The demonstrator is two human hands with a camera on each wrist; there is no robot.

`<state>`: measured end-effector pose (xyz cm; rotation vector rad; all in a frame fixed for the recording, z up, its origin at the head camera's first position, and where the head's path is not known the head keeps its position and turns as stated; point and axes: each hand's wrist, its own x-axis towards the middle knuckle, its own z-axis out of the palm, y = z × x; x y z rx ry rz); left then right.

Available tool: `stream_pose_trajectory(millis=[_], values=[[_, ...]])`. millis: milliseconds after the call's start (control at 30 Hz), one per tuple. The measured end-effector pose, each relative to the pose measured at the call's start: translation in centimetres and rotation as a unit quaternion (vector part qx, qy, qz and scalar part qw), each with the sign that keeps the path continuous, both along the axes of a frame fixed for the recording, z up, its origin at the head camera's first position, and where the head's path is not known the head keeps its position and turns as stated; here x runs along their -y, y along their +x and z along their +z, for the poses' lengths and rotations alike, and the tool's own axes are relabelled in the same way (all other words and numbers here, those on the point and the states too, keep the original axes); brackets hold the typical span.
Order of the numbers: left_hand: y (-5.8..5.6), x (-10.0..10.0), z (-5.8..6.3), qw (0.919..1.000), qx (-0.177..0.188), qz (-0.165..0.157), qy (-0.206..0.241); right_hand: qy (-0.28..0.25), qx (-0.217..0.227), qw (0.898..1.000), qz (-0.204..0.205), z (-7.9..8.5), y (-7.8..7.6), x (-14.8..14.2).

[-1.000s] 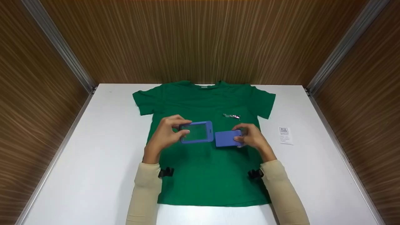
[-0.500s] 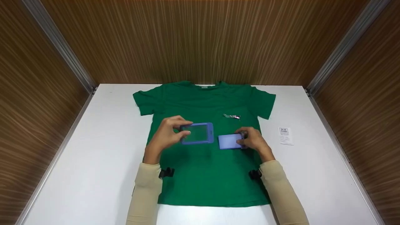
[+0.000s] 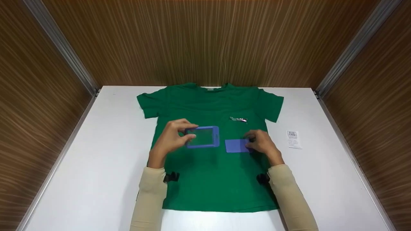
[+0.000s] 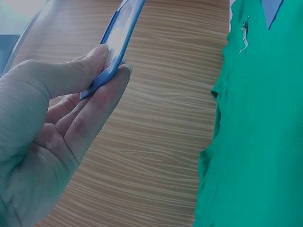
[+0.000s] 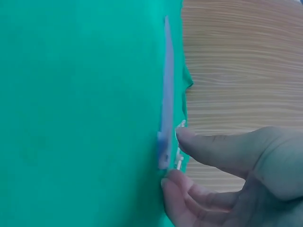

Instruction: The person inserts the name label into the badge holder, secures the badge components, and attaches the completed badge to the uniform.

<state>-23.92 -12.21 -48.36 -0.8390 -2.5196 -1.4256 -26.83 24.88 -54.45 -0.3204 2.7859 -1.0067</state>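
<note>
Shirt [image 3: 212,179] beneath, trinket [image 3: 238,119] beyond, slip [image 3: 293,140] rightward, left fingers [image 3: 183,125] pinching frame [image 3: 216,136], right fingers [image 3: 253,132] panel [image 3: 236,146]

The left hand [image 3: 170,138] covers the end of the violet rectangular frame with a clear window [image 3: 203,136] nearest the counter's [image 3: 102,166] left edge; the left wrist view cuts off its opposite end. The right hand [image 3: 262,142] hides one end of the flat violet rectangular panel [image 3: 235,146], blurred in the right wrist view. Print on the white paper slip [image 3: 293,140] toward the counter's right edge and details of the slim silver clip-like item [image 3: 238,119] are too small to tell. Both beige sleeves [image 3: 149,199] and the counter's front edge are cut off.
</note>
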Motion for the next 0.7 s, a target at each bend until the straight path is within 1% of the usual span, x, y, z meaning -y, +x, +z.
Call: stream_pose_trajectory(millis=[167, 300, 433, 633, 700], values=[[0.0, 0.2, -0.1, 1.0000, 0.001, 0.003, 0.005, -0.011, 0.010, 1.000, -0.002, 1.3, -0.1, -1.1], [-0.1, 0.1, 0.0, 1.0000, 0.003, 0.002, 0.007, -0.003, 0.015, 1.000, -0.017, 2.4, -0.6, -2.7], [-0.2, 0.1, 0.0, 0.9999, 0.012, -0.001, 0.008, 0.008, 0.014, 0.999, -0.029, 3.1, -1.5, -4.8], [-0.1, 0.2, -0.1, 0.9999, 0.014, 0.004, 0.005, 0.021, -0.021, 0.998, -0.054, 3.6, -3.7, -8.8], [-0.1, 0.2, -0.2, 0.9999, 0.015, 0.004, 0.002, 0.030, -0.014, 0.997, -0.064, 3.6, -4.2, -10.2]])
